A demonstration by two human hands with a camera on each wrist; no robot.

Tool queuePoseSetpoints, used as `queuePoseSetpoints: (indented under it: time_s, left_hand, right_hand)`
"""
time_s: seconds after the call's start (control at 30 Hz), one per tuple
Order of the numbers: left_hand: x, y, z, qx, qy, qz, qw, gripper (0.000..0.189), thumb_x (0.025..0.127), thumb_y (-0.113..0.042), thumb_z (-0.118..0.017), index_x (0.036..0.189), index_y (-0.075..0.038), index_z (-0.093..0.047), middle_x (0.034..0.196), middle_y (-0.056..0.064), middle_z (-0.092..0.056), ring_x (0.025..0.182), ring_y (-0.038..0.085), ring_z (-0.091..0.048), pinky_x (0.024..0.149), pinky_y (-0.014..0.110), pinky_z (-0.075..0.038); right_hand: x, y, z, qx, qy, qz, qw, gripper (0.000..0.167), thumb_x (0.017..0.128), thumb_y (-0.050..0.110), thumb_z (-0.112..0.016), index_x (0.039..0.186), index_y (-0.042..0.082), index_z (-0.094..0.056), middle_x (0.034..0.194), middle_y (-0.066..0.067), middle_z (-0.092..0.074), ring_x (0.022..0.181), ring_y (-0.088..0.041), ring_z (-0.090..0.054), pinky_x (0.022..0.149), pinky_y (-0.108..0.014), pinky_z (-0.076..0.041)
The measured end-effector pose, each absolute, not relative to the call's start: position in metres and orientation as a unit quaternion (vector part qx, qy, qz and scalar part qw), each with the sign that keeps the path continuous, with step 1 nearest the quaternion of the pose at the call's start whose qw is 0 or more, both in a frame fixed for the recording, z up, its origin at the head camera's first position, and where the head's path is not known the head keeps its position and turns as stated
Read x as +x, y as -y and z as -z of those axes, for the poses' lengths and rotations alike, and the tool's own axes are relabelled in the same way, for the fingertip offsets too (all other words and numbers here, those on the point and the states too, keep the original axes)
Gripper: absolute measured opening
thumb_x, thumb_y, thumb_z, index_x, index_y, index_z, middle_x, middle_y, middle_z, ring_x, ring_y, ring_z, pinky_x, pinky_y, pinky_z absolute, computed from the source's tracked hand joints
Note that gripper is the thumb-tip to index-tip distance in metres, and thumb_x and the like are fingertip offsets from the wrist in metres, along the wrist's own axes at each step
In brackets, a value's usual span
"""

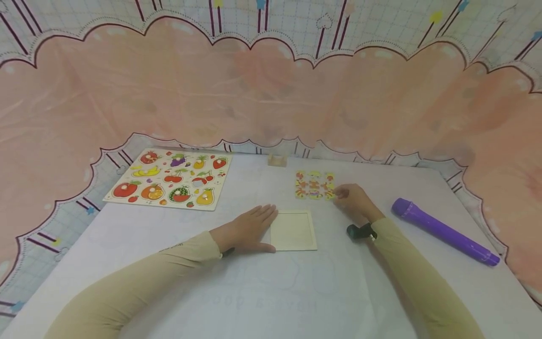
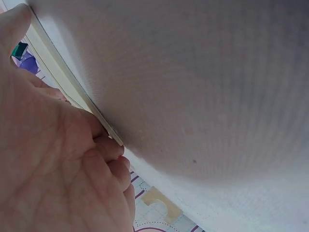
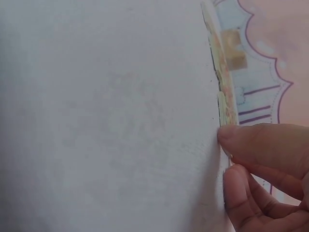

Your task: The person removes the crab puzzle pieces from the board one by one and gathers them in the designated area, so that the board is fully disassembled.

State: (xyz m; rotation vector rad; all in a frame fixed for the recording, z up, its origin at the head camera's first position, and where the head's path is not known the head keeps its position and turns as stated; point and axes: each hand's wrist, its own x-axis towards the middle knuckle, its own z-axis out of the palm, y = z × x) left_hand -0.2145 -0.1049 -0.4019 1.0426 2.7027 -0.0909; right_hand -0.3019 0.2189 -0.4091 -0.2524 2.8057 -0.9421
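My left hand (image 1: 250, 228) lies along the left edge of a small pale wooden puzzle tray (image 1: 294, 230), its thumb at the near corner and its fingers reaching toward the far one. The left wrist view shows the thin edge of the tray (image 2: 72, 87) against the thumb and fingers. Just behind the tray, a square of colourful puzzle pieces (image 1: 314, 184) lies flat on the table, with small gaps between pieces. My right hand (image 1: 353, 200) is at its right side, thumb and fingertips pinching a piece at the border. Seen edge-on, the pieces (image 3: 223, 104) run up from the right fingertips.
A fruit peg-puzzle board (image 1: 169, 181) lies at the back left of the white table (image 1: 254, 292). A small wooden block (image 1: 277, 161) stands near the back edge. On the right is a long purple tube (image 1: 444, 232). Patterned cloth (image 1: 271, 94) hangs behind.
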Motion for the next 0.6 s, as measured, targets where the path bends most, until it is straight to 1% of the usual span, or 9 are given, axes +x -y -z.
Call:
queuePoseSetpoints:
  time_s: [0.2, 0.43, 0.6]
  left_hand:
    - [-0.215, 0.105, 0.401, 0.357, -0.926, 0.034, 0.122, 0.097, 0.084, -0.068, -0.048, 0.150, -0.004, -0.016, 0.159, 0.011, -0.014, 0.147, 0.022, -0.012, 0.121, 0.035, -0.012]
    - [-0.217, 0.105, 0.402, 0.357, -0.925, 0.031, 0.126, 0.098, 0.084, -0.069, -0.048, 0.151, -0.005, -0.015, 0.159, 0.010, -0.013, 0.148, 0.022, -0.011, 0.122, 0.035, -0.012]
    - [-0.218, 0.106, 0.405, 0.354, -0.924, 0.036, 0.137, 0.099, 0.083, -0.070, -0.047, 0.151, -0.007, -0.013, 0.159, 0.009, -0.011, 0.148, 0.021, -0.010, 0.122, 0.035, -0.011]
  right_hand:
    - [-0.301, -0.219, 0.410, -0.085, -0.942, 0.314, 0.085, 0.037, 0.086, 0.012, -0.063, 0.119, -0.003, -0.059, 0.114, -0.023, -0.063, 0.105, -0.034, -0.059, 0.092, -0.045, -0.050]
    - [-0.300, -0.222, 0.410, -0.087, -0.935, 0.333, 0.087, 0.040, 0.086, 0.013, -0.063, 0.122, -0.005, -0.056, 0.117, -0.024, -0.062, 0.108, -0.036, -0.058, 0.093, -0.045, -0.049]
    - [-0.287, -0.223, 0.405, -0.118, -0.919, 0.372, 0.054, 0.042, 0.088, 0.011, -0.062, 0.125, -0.008, -0.052, 0.121, -0.028, -0.058, 0.111, -0.041, -0.057, 0.095, -0.050, -0.048]
